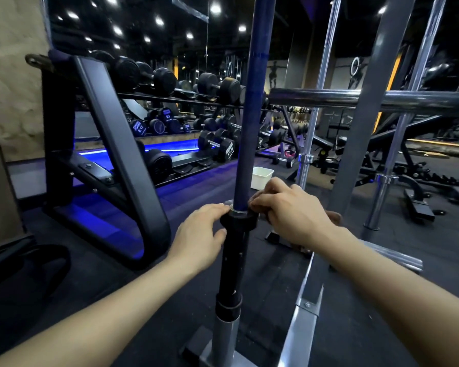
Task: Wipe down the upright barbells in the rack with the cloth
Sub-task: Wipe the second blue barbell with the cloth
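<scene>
Both hands at the collar of an upright blue barbell point(249, 107) standing in its floor rack point(217, 350).

The left hand point(199, 231) rests with relaxed, nearly straight fingers against the black collar point(239, 221), its grip open. The right hand point(292, 213) has its grip closed round a dark cloth point(331, 217), bunched against the bar just above the collar. Chrome barbells point(312, 120) stand upright to the right; a dumbbell rack point(109, 144) and a white tub point(261, 177) lie behind.
</scene>
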The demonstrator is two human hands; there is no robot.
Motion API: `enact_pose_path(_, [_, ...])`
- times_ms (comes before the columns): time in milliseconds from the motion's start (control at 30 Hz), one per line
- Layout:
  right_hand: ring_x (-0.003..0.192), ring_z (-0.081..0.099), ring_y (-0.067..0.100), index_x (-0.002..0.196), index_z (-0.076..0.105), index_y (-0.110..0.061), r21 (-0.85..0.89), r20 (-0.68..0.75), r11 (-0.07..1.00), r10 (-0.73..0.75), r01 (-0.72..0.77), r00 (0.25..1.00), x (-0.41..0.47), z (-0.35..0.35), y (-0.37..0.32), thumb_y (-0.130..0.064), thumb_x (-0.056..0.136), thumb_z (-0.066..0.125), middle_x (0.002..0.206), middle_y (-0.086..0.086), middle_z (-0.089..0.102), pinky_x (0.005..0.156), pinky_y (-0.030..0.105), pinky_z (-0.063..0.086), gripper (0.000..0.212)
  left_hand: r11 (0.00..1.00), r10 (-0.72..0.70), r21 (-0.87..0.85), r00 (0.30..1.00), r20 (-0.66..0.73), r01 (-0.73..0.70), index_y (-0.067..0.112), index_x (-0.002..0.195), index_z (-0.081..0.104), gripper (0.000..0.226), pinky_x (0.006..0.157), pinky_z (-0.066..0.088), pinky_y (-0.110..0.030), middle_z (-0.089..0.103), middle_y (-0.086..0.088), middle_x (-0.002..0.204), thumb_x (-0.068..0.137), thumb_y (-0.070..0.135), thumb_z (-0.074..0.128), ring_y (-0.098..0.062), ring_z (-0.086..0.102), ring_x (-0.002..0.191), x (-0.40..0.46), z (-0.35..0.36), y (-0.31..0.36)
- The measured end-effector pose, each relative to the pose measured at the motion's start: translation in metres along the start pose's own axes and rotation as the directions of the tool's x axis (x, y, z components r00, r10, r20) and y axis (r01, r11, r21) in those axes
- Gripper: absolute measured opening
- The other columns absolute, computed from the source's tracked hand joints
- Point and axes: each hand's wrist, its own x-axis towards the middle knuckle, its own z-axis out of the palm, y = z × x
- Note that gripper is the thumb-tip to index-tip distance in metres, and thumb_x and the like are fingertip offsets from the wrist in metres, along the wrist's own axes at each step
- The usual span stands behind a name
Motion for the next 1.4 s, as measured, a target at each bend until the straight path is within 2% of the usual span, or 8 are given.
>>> enact_pose_path(267, [0.117, 0.052, 0.022, 0.127, 0.058, -0.015, 0.360, 0.134, 0.931, -0.113, 0.058, 0.985, 0.028, 0.005, 0.008, -0.019, 0.098, 0.049, 0.126, 0.005, 0.060, 0.094, 0.025, 0.036, 0.031, 1.000, 0.010, 0.029, 0.999, 0.053, -0.011, 0.030, 0.140, 0.044, 0.061, 0.113, 0.026, -0.026, 0.040, 0.019, 0.145, 0.085, 0.006, 0.056, -0.004, 0.036, 0.135, 0.000, -0.005, -0.001])
enact_pose_path(533, [0.115, 0.053, 0.021, 0.127, 0.059, -0.026, 0.226, 0.068, 0.965, -0.148, 0.129, 0.987, -0.006, -0.004, 0.002, -0.029, 0.099, 0.044, 0.126, -0.003, 0.056, 0.093, 0.035, 0.043, 0.033, 1.000, 0.016, 0.025, 0.999, 0.034, -0.017, 0.029, 0.142, 0.041, 0.064, 0.112, 0.022, -0.020, 0.037, 0.017, 0.148, 0.084, 0.006, 0.055, -0.004, 0.032, 0.137, -0.004, -0.003, 0.001])
enact_pose_path(800, [0.114, 0.055, 0.017, 0.125, 0.061, -0.028, 0.303, 0.031, 0.933, -0.214, 0.194, 0.976, -0.021, -0.011, -0.008, -0.022, 0.096, 0.050, 0.124, -0.007, 0.058, 0.095, 0.032, 0.043, 0.032, 1.000, -0.011, -0.006, 0.998, 0.069, 0.012, 0.030, 0.145, 0.036, 0.068, 0.114, 0.028, -0.035, 0.033, 0.015, 0.150, 0.084, 0.007, 0.056, -0.009, 0.031, 0.138, -0.008, 0.001, -0.001])
enact_pose_path(967, [0.104, 0.057, 0.009, 0.116, 0.065, -0.037, 0.344, 0.176, 0.918, -0.269, 0.197, 0.947, -0.039, 0.002, 0.000, -0.021, 0.094, 0.052, 0.105, -0.021, 0.057, 0.090, 0.031, 0.046, 0.029, 0.999, -0.044, -0.017, 0.996, 0.080, 0.045, 0.032, 0.149, 0.024, 0.076, 0.111, 0.031, -0.041, 0.023, 0.017, 0.153, 0.085, 0.011, 0.058, -0.013, 0.030, 0.137, -0.019, 0.007, -0.003])
enact_pose_path(1133, [0.102, 0.059, 0.010, 0.116, 0.068, -0.024, 0.432, 0.151, 0.899, 0.004, -0.069, 0.989, -0.045, 0.032, 0.009, -0.014, 0.094, 0.055, 0.107, -0.009, 0.067, 0.085, 0.019, 0.039, 0.027, 0.954, -0.204, -0.215, 0.978, 0.038, 0.207, 0.024, 0.144, 0.034, 0.064, 0.107, 0.037, -0.040, 0.033, 0.008, 0.145, 0.087, 0.011, 0.060, -0.016, 0.041, 0.129, -0.035, 0.024, -0.013])
enact_pose_path(1200, [0.095, 0.058, 0.006, 0.116, 0.068, -0.018, 0.566, 0.122, 0.796, 0.176, -0.214, 0.977, -0.040, 0.041, 0.008, -0.011, 0.094, 0.056, 0.104, -0.008, 0.066, 0.081, 0.014, 0.040, 0.027, 0.933, -0.267, -0.235, 0.962, 0.056, 0.272, 0.022, 0.142, 0.037, 0.057, 0.105, 0.038, -0.040, 0.035, 0.006, 0.144, 0.089, 0.015, 0.059, -0.018, 0.043, 0.128, -0.038, 0.031, -0.020])
enact_pose_path(1300, [0.080, 0.059, 0.001, 0.119, 0.065, -0.008, 0.864, 0.108, 0.413, 0.403, -0.286, 0.909, -0.037, 0.059, -0.009, -0.004, 0.092, 0.056, 0.103, -0.002, 0.066, 0.072, 0.004, 0.043, 0.028, 0.902, -0.304, -0.300, 0.950, 0.072, 0.311, 0.021, 0.139, 0.042, 0.048, 0.102, 0.035, -0.029, 0.039, 0.004, 0.143, 0.093, 0.018, 0.056, -0.015, 0.045, 0.127, -0.041, 0.041, -0.025])
enact_pose_path(1400, [0.097, 0.063, 0.013, 0.128, 0.059, -0.011, 0.970, 0.180, 0.061, 0.466, -0.235, 0.866, -0.037, 0.085, -0.033, -0.009, 0.078, 0.061, 0.120, 0.005, 0.065, 0.092, 0.027, 0.049, 0.050, 0.852, -0.309, -0.416, 0.947, 0.091, 0.318, 0.019, 0.138, 0.044, 0.044, 0.093, 0.032, -0.017, 0.044, 0.004, 0.141, 0.095, 0.017, 0.055, -0.011, 0.047, 0.125, -0.047, 0.050, -0.027])
